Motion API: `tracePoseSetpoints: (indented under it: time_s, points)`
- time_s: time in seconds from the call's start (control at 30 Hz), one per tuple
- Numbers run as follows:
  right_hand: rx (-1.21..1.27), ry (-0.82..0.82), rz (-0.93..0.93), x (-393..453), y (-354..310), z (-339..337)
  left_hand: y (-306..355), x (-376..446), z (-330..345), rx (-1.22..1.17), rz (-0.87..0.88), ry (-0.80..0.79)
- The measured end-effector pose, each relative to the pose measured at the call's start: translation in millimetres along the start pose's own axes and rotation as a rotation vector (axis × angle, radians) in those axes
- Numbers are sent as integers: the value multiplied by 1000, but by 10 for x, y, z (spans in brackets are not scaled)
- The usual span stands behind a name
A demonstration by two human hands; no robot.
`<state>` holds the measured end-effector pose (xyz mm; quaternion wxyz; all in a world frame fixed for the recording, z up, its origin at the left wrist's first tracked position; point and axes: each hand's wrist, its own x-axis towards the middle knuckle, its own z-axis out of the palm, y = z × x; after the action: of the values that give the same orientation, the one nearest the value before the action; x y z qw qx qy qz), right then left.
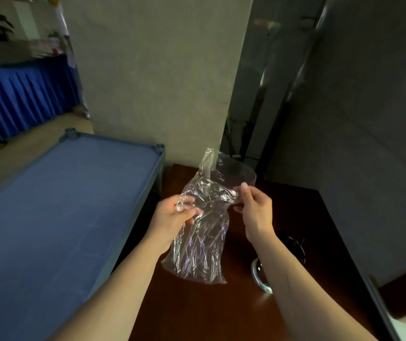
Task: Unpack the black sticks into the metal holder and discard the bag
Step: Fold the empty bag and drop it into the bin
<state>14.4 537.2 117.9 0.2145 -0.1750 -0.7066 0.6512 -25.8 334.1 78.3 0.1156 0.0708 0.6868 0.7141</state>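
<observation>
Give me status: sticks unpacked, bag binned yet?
Done, apparently: the clear plastic bag looks empty, and dark sticks seem to stand in the metal holder behind the right forearm, though it is partly hidden. In hand: left hand and right hand both grip the bag above the brown table. Left: discard the bag; no bin is visible.

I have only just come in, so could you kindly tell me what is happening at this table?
A person holds a clear plastic bag up over the dark wooden table with both hands. The left hand grips its crumpled middle and the right hand pinches its edge. The bag looks empty. The metal holder, with black sticks in it, stands behind the right forearm.
</observation>
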Motion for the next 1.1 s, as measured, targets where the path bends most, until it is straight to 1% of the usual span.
tracePoseSetpoints:
  time_s: [0.13,0.23,0.33,0.43,0.6,0.7,0.77,0.83,0.93,1.03,1.1]
  points:
    - [-86,31,-130,102,-368,-74,170,-72,-3,36,44,-31]
    - [-209,50,-228,148,-647,-95,291,-131,22,15,42,-89]
    - [-206,21,-300,162,-898,-109,485,-208,63,-65,19,-181]
    - [-195,-37,-350,134,-1064,-123,762,-256,90,-154,76,-187]
    - [-73,-101,-329,53,-1154,-196,1145,-268,96,-231,197,-177]
    - [87,-225,-225,-5,-1166,-256,1231,-276,126,-246,222,-131]
    - [126,-294,-176,-36,-1162,-293,1263,-281,156,-258,234,-84]
    - [88,-310,-237,-67,-1169,-309,1281,-295,183,-261,242,-82]
    - [15,-272,-353,-91,-1221,-334,1292,-311,204,-275,206,-92]
    - [-17,-242,-413,-88,-1277,-375,1362,-319,191,-231,168,-131]
    - [-8,-264,-438,-82,-1313,-403,1461,-321,169,-211,193,-135]
